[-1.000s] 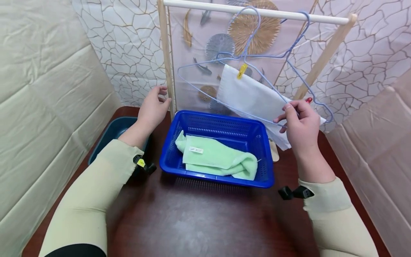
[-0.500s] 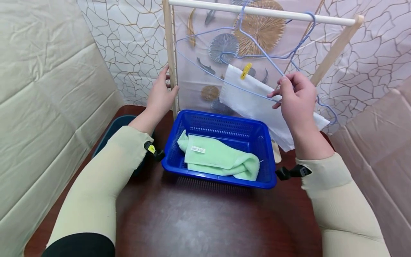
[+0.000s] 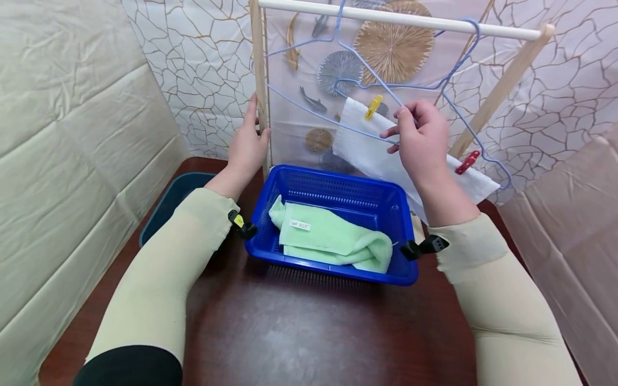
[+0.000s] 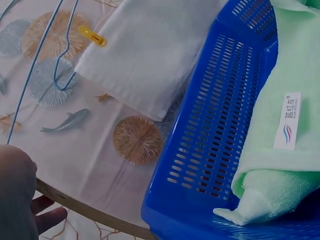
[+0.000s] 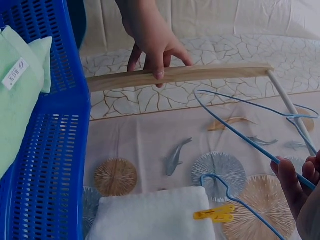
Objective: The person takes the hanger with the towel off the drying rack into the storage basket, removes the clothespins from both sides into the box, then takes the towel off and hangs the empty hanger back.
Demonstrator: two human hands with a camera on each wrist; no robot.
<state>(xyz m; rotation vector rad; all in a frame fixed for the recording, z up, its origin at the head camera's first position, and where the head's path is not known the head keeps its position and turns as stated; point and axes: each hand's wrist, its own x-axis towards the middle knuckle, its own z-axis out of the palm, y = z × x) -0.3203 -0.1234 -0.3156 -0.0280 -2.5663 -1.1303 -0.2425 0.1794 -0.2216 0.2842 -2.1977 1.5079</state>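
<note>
Reaching over the dark table [image 3: 299,327], the right hand [image 3: 422,136] pinches the front blue hanger [image 5: 245,139] near its right end between thumb and fingers; from my distant console I see that forearm slant up and inward from the table's right edge; the left hand [image 3: 247,145] grips the rack's left post [image 3: 259,53] low down, thumb on one side and fingers on the other, its forearm running diagonally from the table's left edge; the front blue hanger spans the rack, long axis left to right, left end higher near the left post, right end dipping to the hand; its hook points up at the white rail [image 3: 410,20], left of the rail's middle, though I cannot tell whether it rests there; behind, a second blue hanger [image 3: 457,62] hangs toward the rail's right end, with a white cloth [image 3: 367,150] under yellow [image 3: 373,108] and red [image 3: 467,162] clips; toward the table's far edge, a blue basket [image 3: 333,188] holds a pale green towel [image 3: 333,230]; a teal bin [image 3: 176,201] sits near the table's far left corner.
</note>
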